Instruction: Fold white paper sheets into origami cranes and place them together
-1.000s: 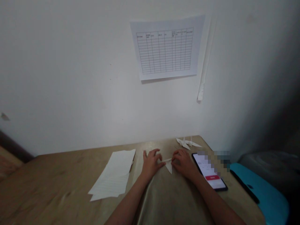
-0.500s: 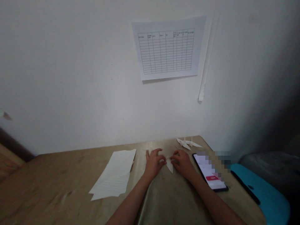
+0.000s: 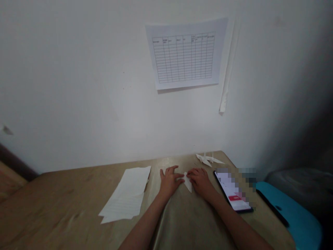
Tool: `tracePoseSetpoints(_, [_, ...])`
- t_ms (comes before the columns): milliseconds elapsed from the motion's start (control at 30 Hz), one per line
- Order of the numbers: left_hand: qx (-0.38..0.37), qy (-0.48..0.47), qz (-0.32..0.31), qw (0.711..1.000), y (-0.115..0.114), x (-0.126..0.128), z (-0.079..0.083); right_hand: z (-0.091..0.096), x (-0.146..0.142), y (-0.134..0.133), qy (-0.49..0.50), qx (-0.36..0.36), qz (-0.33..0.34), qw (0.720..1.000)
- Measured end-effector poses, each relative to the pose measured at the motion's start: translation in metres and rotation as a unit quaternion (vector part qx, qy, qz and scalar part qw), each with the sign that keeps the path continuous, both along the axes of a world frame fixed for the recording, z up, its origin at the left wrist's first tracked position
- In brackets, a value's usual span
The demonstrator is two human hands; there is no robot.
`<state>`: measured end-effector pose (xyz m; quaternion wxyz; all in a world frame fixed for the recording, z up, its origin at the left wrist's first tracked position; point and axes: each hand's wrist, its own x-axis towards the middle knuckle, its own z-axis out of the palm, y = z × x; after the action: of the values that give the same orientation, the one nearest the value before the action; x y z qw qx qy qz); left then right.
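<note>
A small folded piece of white paper [image 3: 187,184], kite-shaped with its narrow point toward me, lies on the table between my hands. My left hand [image 3: 169,181] has its thumb and index finger closed at the paper's left edge, its other fingers spread and raised. From the right, my right hand [image 3: 199,180] grips the paper's upper edge with bent fingers, partly covering it. Beyond my right hand sit folded paper cranes [image 3: 206,159] with pointed wings, overlapping each other near the table's back corner.
White paper sheets [image 3: 127,194] lie stacked unevenly on the table [image 3: 65,201] to the left. A phone [image 3: 234,192] with its screen lit rests at the right. Past the table's right edge stands a turquoise seat [image 3: 291,211]. A printed chart [image 3: 186,57] hangs on the wall.
My fingers have shifted slightly at the paper's top; more of its upper end shows now. The left hand moved a little left. The paper stays in about the same place.
</note>
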<state>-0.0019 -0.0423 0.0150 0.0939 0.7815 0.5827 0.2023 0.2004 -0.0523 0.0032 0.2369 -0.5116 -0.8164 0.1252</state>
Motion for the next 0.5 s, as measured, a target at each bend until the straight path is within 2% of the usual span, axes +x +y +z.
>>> tracePoseSetpoints(167, [0.006, -0.017, -0.025, 1.000, 0.0003, 0.0010, 0.0002, 0.0032, 0.0015, -0.0023, 0.005, -0.018, 0.009, 1.000])
tracePoseSetpoints(500, [-0.002, -0.069, -0.017, 0.997, -0.0014, -0.0007, 0.0011, 0.0028, 0.0011, -0.0003, -0.009, -0.042, 0.005, 0.999])
